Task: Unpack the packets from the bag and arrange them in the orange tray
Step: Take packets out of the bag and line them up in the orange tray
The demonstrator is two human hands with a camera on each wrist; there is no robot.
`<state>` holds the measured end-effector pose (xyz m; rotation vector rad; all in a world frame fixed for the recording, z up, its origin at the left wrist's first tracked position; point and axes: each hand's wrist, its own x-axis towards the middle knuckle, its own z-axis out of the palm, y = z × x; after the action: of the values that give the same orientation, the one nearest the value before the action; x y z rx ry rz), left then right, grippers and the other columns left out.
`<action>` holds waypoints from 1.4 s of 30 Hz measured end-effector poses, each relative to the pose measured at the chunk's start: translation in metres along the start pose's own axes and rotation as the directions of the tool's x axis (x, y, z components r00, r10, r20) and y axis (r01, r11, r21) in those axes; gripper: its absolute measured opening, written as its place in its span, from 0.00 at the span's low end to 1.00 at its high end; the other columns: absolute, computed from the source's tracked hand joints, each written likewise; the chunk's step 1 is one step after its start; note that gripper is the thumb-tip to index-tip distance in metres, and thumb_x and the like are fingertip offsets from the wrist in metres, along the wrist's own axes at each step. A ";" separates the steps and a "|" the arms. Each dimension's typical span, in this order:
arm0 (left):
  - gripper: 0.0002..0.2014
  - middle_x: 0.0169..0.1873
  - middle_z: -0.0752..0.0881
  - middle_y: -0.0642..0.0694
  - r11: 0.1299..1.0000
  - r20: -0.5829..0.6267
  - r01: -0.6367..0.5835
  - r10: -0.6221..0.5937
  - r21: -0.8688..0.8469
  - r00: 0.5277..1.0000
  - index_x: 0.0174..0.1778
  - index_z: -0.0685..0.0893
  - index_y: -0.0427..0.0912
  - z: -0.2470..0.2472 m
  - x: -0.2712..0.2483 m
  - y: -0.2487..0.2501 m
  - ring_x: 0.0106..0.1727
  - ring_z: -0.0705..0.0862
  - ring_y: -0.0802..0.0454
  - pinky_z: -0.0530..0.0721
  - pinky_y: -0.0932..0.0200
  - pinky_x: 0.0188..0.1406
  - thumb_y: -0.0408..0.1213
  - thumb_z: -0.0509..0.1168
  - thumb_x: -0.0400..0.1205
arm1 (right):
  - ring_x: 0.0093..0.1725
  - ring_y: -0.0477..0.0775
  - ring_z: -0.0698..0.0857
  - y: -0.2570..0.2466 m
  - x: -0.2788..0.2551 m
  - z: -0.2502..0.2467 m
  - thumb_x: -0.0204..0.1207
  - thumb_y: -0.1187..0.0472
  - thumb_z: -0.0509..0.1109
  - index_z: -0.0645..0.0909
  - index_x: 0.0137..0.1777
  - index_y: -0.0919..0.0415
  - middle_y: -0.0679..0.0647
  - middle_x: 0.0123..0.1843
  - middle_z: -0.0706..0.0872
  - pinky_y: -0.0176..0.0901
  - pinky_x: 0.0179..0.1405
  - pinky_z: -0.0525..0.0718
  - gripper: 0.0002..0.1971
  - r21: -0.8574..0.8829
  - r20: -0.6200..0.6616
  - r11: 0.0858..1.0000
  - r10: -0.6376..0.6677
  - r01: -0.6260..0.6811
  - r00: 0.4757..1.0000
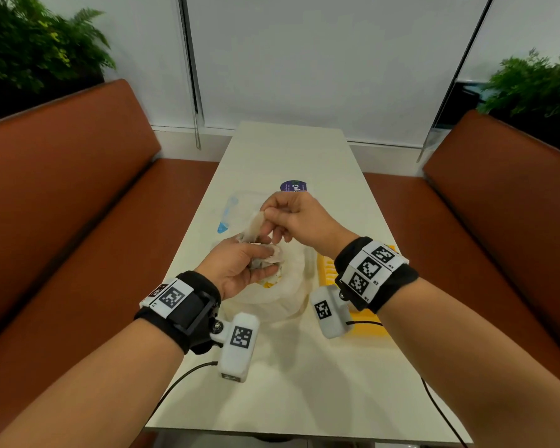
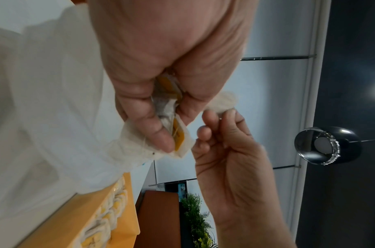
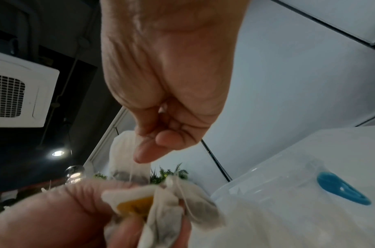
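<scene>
Over the open white bag point(image 1: 274, 297), my left hand point(image 1: 256, 258) grips a bunch of tea-bag packets point(image 1: 272, 258) with yellow tags. Those packets point(image 2: 171, 117) show between its thumb and fingers in the left wrist view. My right hand point(image 1: 269, 218) is just above and pinches one single packet point(image 1: 253, 227) that stands up from the bunch. That packet point(image 3: 123, 151) trails a thin string in the right wrist view. The orange tray point(image 1: 325, 270) sits right of the bag, mostly behind my right wrist. A row of packets point(image 2: 110, 211) lies in the tray point(image 2: 76, 221).
A clear plastic container point(image 1: 240, 205) with a blue clip point(image 1: 223, 227) stands behind the bag on the narrow white table point(image 1: 288, 150). A purple sticker point(image 1: 293, 186) lies beyond my hands. Brown benches point(image 1: 62, 189) flank both sides, and cables trail off the near edge.
</scene>
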<state>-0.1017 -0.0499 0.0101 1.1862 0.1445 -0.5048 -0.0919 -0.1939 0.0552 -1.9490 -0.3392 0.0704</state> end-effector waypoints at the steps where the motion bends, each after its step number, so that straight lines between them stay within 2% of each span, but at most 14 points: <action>1: 0.10 0.54 0.84 0.34 1.000 -0.014 0.003 -0.003 -0.003 1.000 0.49 0.81 0.36 0.000 0.000 0.001 0.50 0.87 0.42 0.88 0.58 0.29 0.18 0.65 0.78 | 0.26 0.49 0.83 -0.002 0.000 -0.003 0.81 0.68 0.63 0.80 0.41 0.61 0.57 0.33 0.87 0.34 0.25 0.77 0.09 0.031 -0.013 1.000 0.005 -0.005 1.000; 4: 0.09 0.51 0.84 0.33 1.000 -0.042 0.009 -0.009 -0.009 0.999 0.47 0.81 0.35 -0.002 -0.001 0.002 0.48 0.87 0.41 0.89 0.57 0.29 0.17 0.64 0.78 | 0.29 0.53 0.86 -0.004 -0.003 -0.016 0.80 0.58 0.67 0.83 0.39 0.65 0.57 0.32 0.87 0.38 0.29 0.81 0.12 0.004 -0.085 0.999 0.052 -0.052 0.995; 6: 0.09 0.50 0.84 0.33 1.000 -0.058 0.011 -0.012 -0.018 0.998 0.47 0.81 0.35 -0.003 -0.001 0.003 0.47 0.87 0.41 0.88 0.58 0.28 0.18 0.65 0.78 | 0.29 0.52 0.87 0.000 -0.009 -0.029 0.78 0.52 0.70 0.83 0.39 0.66 0.57 0.30 0.87 0.37 0.30 0.83 0.15 -0.139 -0.126 0.986 0.072 -0.090 0.989; 7: 0.08 0.49 0.85 0.33 1.000 -0.065 0.012 -0.014 -0.023 0.998 0.47 0.81 0.35 -0.003 0.000 0.003 0.46 0.87 0.41 0.88 0.58 0.27 0.18 0.65 0.78 | 0.29 0.51 0.87 0.003 -0.013 -0.037 0.75 0.54 0.73 0.83 0.38 0.65 0.57 0.30 0.88 0.35 0.31 0.83 0.13 -0.249 -0.118 0.963 0.076 -0.103 0.990; 9: 0.07 0.46 0.85 0.34 0.999 -0.072 0.012 -0.014 -0.034 0.997 0.47 0.81 0.34 -0.002 0.000 0.003 0.44 0.87 0.42 0.89 0.57 0.28 0.19 0.67 0.77 | 0.28 0.50 0.87 0.011 -0.021 -0.054 0.71 0.63 0.76 0.83 0.38 0.60 0.55 0.30 0.87 0.34 0.32 0.82 0.05 -0.487 -0.068 0.863 0.116 -0.135 0.991; 11: 0.07 0.43 0.85 0.36 0.999 -0.068 0.010 -0.012 -0.032 0.998 0.46 0.81 0.34 -0.001 0.002 0.003 0.43 0.87 0.44 0.89 0.57 0.29 0.21 0.69 0.77 | 0.28 0.48 0.84 0.021 -0.030 -0.070 0.69 0.68 0.75 0.82 0.43 0.56 0.50 0.33 0.83 0.38 0.31 0.81 0.08 -0.657 -0.064 0.729 0.199 -0.191 0.978; 14: 0.05 0.44 0.85 0.35 1.000 -0.055 0.009 -0.010 -0.013 0.998 0.44 0.82 0.34 0.002 0.003 0.001 0.42 0.87 0.45 0.89 0.57 0.29 0.22 0.69 0.77 | 0.32 0.48 0.82 0.037 -0.045 -0.083 0.68 0.68 0.76 0.81 0.53 0.57 0.52 0.42 0.83 0.34 0.27 0.77 0.14 -0.815 -0.071 0.522 0.341 -0.251 0.938; 16: 0.04 0.46 0.85 0.34 1.000 -0.044 0.007 -0.006 0.005 0.999 0.44 0.82 0.34 0.005 0.004 -0.001 0.42 0.86 0.44 0.89 0.58 0.30 0.23 0.68 0.77 | 0.31 0.46 0.79 0.050 -0.052 -0.084 0.68 0.67 0.77 0.84 0.51 0.58 0.52 0.43 0.85 0.33 0.25 0.73 0.12 -0.893 -0.032 0.391 0.441 -0.224 0.897; 18: 0.04 0.45 0.85 0.34 1.000 -0.039 0.007 -0.007 0.013 0.999 0.42 0.82 0.34 0.007 0.005 -0.002 0.41 0.86 0.44 0.89 0.58 0.30 0.23 0.68 0.77 | 0.35 0.48 0.83 0.064 -0.057 -0.079 0.67 0.66 0.78 0.87 0.47 0.58 0.53 0.46 0.89 0.35 0.31 0.77 0.09 -0.920 -0.006 0.336 0.500 -0.201 0.866; 21: 0.05 0.44 0.83 0.36 1.000 -0.041 0.008 -0.007 0.002 0.999 0.42 0.82 0.34 0.008 0.006 -0.003 0.43 0.86 0.45 0.89 0.58 0.29 0.22 0.69 0.76 | 0.45 0.53 0.87 0.084 -0.059 -0.072 0.67 0.65 0.80 0.88 0.44 0.57 0.50 0.44 0.90 0.41 0.40 0.80 0.07 -0.930 0.018 0.316 0.550 -0.188 0.835; 25: 0.06 0.42 0.83 0.37 1.000 -0.043 0.013 -0.012 0.006 0.999 0.41 0.81 0.35 0.009 0.007 -0.003 0.43 0.85 0.46 0.89 0.58 0.30 0.22 0.69 0.77 | 0.32 0.48 0.82 0.101 -0.058 -0.065 0.67 0.69 0.78 0.87 0.40 0.59 0.45 0.31 0.83 0.40 0.35 0.78 0.05 -0.922 0.026 0.330 0.575 -0.202 0.818; 32: 0.06 0.40 0.83 0.38 1.000 -0.074 0.015 -0.014 0.009 0.997 0.42 0.81 0.35 0.008 0.006 -0.003 0.40 0.85 0.46 0.89 0.57 0.29 0.21 0.69 0.76 | 0.44 0.53 0.87 0.113 -0.056 -0.059 0.70 0.71 0.72 0.86 0.44 0.59 0.50 0.44 0.89 0.44 0.40 0.84 0.08 -0.929 -0.013 0.305 0.541 -0.210 0.841; 37: 0.06 0.41 0.83 0.37 1.000 -0.071 0.020 -0.019 0.013 0.997 0.41 0.81 0.35 0.008 0.008 -0.004 0.40 0.86 0.46 0.89 0.57 0.29 0.21 0.70 0.76 | 0.48 0.56 0.88 0.118 -0.055 -0.056 0.69 0.72 0.74 0.86 0.49 0.62 0.55 0.49 0.90 0.43 0.40 0.82 0.10 -0.937 0.028 0.304 0.552 -0.170 0.833; 42: 0.04 0.44 0.84 0.36 0.999 -0.081 0.026 -0.024 0.019 0.996 0.43 0.82 0.34 0.007 0.009 -0.004 0.40 0.86 0.45 0.89 0.56 0.30 0.23 0.70 0.76 | 0.51 0.57 0.86 0.108 -0.054 -0.061 0.68 0.64 0.78 0.84 0.54 0.60 0.54 0.52 0.87 0.42 0.40 0.78 0.14 -0.936 0.028 0.313 0.525 -0.163 0.851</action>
<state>-0.0966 -0.0600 0.0063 1.2265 0.2238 -0.4814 -0.1088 -0.3015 -0.0249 -3.1586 -0.1379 0.6515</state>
